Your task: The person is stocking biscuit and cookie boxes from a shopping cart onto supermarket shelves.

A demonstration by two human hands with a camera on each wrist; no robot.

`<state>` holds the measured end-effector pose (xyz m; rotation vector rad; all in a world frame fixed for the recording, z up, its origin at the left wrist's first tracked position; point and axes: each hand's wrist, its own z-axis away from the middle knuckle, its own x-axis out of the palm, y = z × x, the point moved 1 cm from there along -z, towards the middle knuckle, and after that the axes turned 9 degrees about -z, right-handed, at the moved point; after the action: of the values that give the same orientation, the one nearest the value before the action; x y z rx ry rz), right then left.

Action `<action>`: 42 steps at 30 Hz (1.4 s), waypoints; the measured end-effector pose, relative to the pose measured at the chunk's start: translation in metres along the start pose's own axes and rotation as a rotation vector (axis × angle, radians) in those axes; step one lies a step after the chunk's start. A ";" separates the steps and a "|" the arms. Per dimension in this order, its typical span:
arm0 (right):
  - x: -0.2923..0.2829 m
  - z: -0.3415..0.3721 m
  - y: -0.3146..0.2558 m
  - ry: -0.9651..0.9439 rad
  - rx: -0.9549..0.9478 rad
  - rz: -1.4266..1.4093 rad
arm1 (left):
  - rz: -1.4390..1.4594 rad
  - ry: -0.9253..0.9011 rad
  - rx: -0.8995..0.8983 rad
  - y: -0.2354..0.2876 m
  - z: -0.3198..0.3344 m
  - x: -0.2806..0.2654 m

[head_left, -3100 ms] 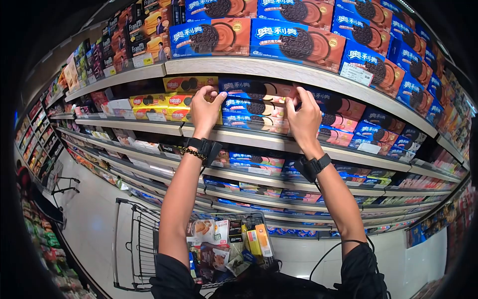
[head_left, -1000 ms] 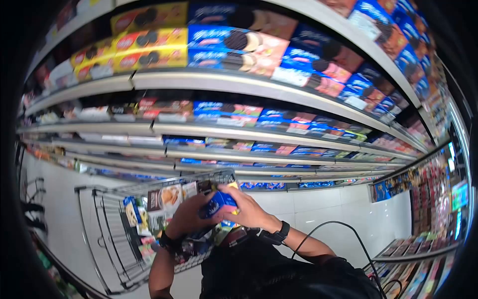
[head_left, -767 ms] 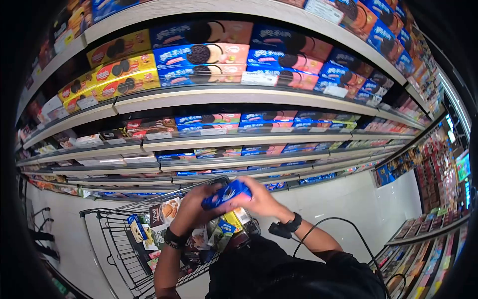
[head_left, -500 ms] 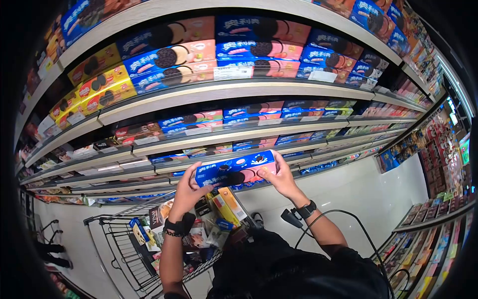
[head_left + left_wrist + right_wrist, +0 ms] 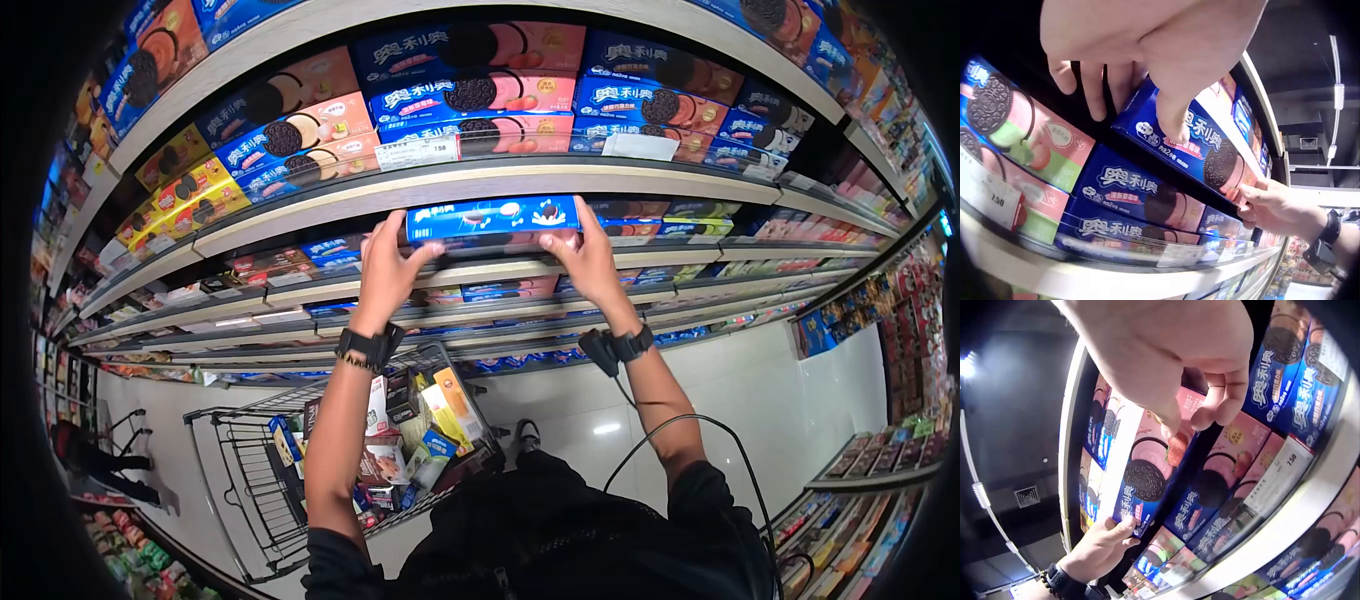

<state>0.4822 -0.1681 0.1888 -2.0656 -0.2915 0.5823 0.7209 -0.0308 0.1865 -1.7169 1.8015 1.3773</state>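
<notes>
"Blue and pink, that long cookie box (image 5: pixel 492 216)! Where is it now?"

"Up at the shelf, just under the pale board (image 5: pixel 480 183) of the shelf above. Half a second ago it was lower, near the far end of the cart (image 5: pixel 252 450). Now it has gone up and forward, away from the cart."

"So what does that mean?"

"I think the work is at the shelf now, not at the cart. It looks lined up with the gap over the stacked boxes (image 5: pixel 1138 195) — but I can't tell if it rests on them."

"Who has it?"

"Both hands. The left hand (image 5: pixel 392 270) pinches one end, with its thumb on the front. The right hand (image 5: pixel 588 262) pinches the other end the same way."

"What is it made of?"

"Card, it looks like, smooth and a bit shiny. It's a long box with straight edges and flat sides. The thin side has white words on blue. The big side has a dark, bumpy cookie, pink cream and red strawberries (image 5: pixel 1176 449) — all just printed on."

"And that board?"

"It looks like pale wood, with a long, smooth front."
</notes>
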 end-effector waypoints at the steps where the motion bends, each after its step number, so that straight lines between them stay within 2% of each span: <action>1: -0.003 -0.012 0.003 -0.010 -0.002 0.050 | -0.070 -0.049 -0.021 0.000 -0.011 -0.001; 3: -0.004 -0.024 0.016 0.021 -0.013 0.120 | -0.089 -0.011 0.005 -0.002 -0.020 0.007; 5: -0.005 -0.038 0.026 -0.006 -0.098 0.251 | -0.056 -0.162 -0.224 -0.004 -0.029 0.011; 7: -0.005 -0.043 0.026 0.015 -0.043 0.194 | -0.058 -0.170 -0.215 -0.003 -0.032 0.010; 9: -0.005 -0.052 0.031 -0.088 -0.004 0.290 | 0.092 -0.098 -0.086 -0.013 -0.038 0.017; 10: -0.008 -0.058 0.034 -0.147 0.058 0.429 | 0.059 -0.237 -0.204 -0.021 -0.042 0.019; 13: -0.006 -0.067 0.054 -0.105 -0.007 0.441 | 0.198 -0.267 -0.249 -0.029 -0.046 0.022; 14: -0.009 -0.069 0.040 -0.168 0.074 0.412 | 0.199 -0.265 -0.256 -0.028 -0.048 0.020; 15: -0.013 -0.071 0.044 -0.167 0.073 0.413 | 0.310 -0.415 -0.367 -0.022 -0.051 0.013; 16: -0.015 -0.078 0.055 -0.296 0.068 0.336 | 0.425 -0.562 -0.494 -0.018 -0.052 0.007; 17: -0.015 -0.081 0.055 -0.414 0.063 0.260 | 0.266 -0.608 -0.406 -0.014 -0.056 0.000; 19: -0.015 -0.083 0.054 -0.408 0.054 0.300 | 0.191 -0.638 -0.386 -0.010 -0.058 -0.005; 22: -0.024 -0.087 0.063 -0.501 0.169 0.187 | 0.085 -0.680 -0.365 -0.016 -0.061 -0.003; 25: -0.028 -0.090 0.076 -0.511 0.081 0.296 | 0.088 -0.712 -0.460 -0.012 -0.062 -0.007; 27: -0.030 -0.093 0.080 -0.589 0.152 0.301 | 0.092 -0.714 -0.455 -0.015 -0.061 -0.005; 29: -0.030 -0.092 0.079 -0.576 0.134 0.308 | 0.091 -0.707 -0.447 -0.016 -0.062 -0.006; 32: -0.031 -0.091 0.064 -0.572 0.234 0.347 | 0.203 -0.741 -0.461 -0.019 -0.062 -0.005; 34: -0.032 -0.090 0.056 -0.566 0.254 0.291 | 0.172 -0.717 -0.402 -0.026 -0.061 -0.001; 40: -0.034 -0.088 0.043 -0.578 0.298 0.191 | 0.213 -0.707 -0.396 -0.026 -0.060 -0.001; 42: -0.040 -0.087 0.047 -0.558 0.321 0.188 | 0.193 -0.696 -0.454 0.002 -0.058 -0.021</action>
<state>0.4912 -0.2744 0.1994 -1.6000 -0.3008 1.2394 0.7468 -0.0636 0.2318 -1.0107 1.3373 2.2420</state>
